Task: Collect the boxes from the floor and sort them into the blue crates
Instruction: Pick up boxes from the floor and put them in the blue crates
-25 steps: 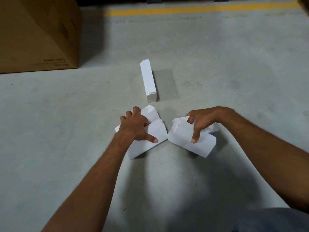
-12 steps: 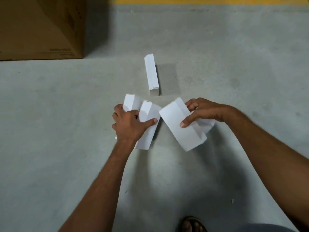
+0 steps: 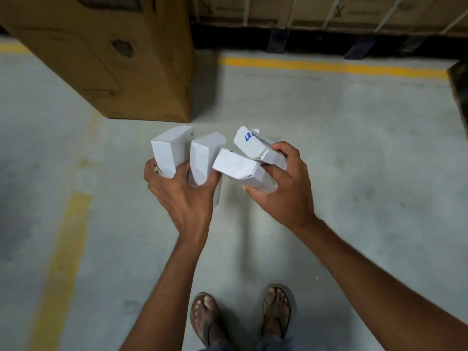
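Fig.: grey concrete floor [image 3: 354, 153] w/ yellow painted lines [image 3: 329, 67]. Standing on it: large brown carton [image 3: 114, 59], upper left; two sandalled feet [image 3: 205, 315], bottom centre; strapped cartons [image 3: 316, 11] on dark base, far edge.

The farther white box [image 3: 253, 143] in your right hand [image 3: 286, 196] carries blue print, too blurred and partly covered to read. The strapped cartons [image 3: 316, 11] at the back show two dark X-like marks. You can read nothing else.
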A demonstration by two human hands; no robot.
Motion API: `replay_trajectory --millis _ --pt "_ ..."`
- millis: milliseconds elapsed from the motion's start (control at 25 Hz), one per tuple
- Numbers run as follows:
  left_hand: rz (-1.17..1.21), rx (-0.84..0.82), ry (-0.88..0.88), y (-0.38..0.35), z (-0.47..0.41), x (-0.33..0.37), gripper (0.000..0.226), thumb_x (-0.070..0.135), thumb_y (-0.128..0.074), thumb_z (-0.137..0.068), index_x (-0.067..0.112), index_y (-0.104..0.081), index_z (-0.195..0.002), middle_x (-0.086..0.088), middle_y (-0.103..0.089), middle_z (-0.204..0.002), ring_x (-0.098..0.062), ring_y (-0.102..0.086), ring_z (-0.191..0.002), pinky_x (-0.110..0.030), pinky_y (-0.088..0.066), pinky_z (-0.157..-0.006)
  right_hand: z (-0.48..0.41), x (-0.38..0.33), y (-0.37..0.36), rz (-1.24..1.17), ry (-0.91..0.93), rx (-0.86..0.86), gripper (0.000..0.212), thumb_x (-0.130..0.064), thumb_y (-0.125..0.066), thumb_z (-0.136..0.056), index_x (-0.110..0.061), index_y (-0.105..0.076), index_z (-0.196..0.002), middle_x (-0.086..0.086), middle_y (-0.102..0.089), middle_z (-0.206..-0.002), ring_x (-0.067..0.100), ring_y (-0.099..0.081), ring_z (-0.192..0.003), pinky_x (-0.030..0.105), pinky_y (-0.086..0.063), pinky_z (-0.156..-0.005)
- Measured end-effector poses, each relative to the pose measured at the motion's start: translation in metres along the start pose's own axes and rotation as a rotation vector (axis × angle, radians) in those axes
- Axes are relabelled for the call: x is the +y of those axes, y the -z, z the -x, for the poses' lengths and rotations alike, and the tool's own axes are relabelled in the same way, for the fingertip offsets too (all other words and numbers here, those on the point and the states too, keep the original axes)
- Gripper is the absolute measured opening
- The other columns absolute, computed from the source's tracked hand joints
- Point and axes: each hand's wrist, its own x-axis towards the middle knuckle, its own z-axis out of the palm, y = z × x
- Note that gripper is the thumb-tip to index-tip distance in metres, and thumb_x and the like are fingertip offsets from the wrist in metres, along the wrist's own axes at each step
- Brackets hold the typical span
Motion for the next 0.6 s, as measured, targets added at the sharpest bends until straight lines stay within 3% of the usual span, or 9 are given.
replay_trajectory --millis 40,80,240,320,480,600 --pt "0.031 0.03 0.027 0.031 -0.003 0.018 0.09 0.07 -0.083 -0.067 0.012 -0.063 -0.132 0.019 -0.027 -0.141 0.017 -0.024 -0.127 0.005 -0.027 -0.096 -0.011 -0.03 0.02 -0.009 0.02 0.038 0.039 -0.033 -0.088 -0.071 -0.01 -0.078 -0.1 0.019 -0.058 -0.134 0.033 -0.063 -0.119 0.048 -0.053 -0.091" --pt "0.052 0.062 0.027 0.069 -0.002 0.038 0.093 0.068 -0.083 -0.068 0.01 -0.059 -0.136 0.021 -0.027 -0.14 0.02 -0.023 -0.126 0.006 -0.026 -0.098 -0.022 -0.063 0.043 -0.007 0.04 0.068 0.035 -0.031 -0.087 -0.072 -0.01 -0.078 -0.099 0.02 -0.058 -0.134 0.034 -0.063 -0.121 0.047 -0.054 -0.091" --pt "0.102 0.17 -0.048 0.214 0.011 0.107 0.058 0.05 -0.087 -0.073 0.017 -0.07 -0.117 -0.002 -0.03 -0.149 -0.022 -0.036 -0.137 -0.028 -0.041 -0.111 -0.057 -0.185 0.12 -0.064 0.17 0.119 0.034 -0.031 -0.086 -0.077 -0.012 -0.079 -0.104 0.02 -0.057 -0.136 0.035 -0.059 -0.127 0.048 -0.054 -0.096" --pt "0.106 0.222 -0.008 0.291 0.019 0.13 0.055 0.046 -0.09 -0.073 0.016 -0.071 -0.115 0.0 -0.027 -0.149 -0.023 -0.035 -0.139 -0.036 -0.044 -0.113 -0.067 -0.253 0.155 -0.143 0.198 0.089 0.036 -0.032 -0.087 -0.075 -0.011 -0.079 -0.102 0.018 -0.055 -0.137 0.033 -0.059 -0.128 0.047 -0.055 -0.096" --pt "0.194 0.384 0.032 0.426 0.035 0.153 0.058 0.045 -0.094 -0.068 0.014 -0.074 -0.113 0.001 -0.024 -0.148 -0.019 -0.034 -0.141 -0.029 -0.041 -0.115 -0.069 -0.384 0.209 -0.366 0.161 -0.022 0.046 -0.041 -0.093 -0.068 -0.013 -0.076 -0.101 0.009 -0.048 -0.141 0.022 -0.054 -0.127 0.038 -0.057 -0.096" --pt "0.195 0.527 0.024 0.515 0.047 0.152 0.059 0.046 -0.095 -0.067 0.016 -0.074 -0.113 -0.005 -0.025 -0.149 -0.022 -0.033 -0.142 -0.032 -0.04 -0.116 -0.059 -0.478 0.233 -0.491 0.159 -0.073 0.053 -0.049 -0.091 -0.069 -0.017 -0.072 -0.108 0.004 -0.044 -0.143 0.012 -0.051 -0.13 0.034 -0.059 -0.094"
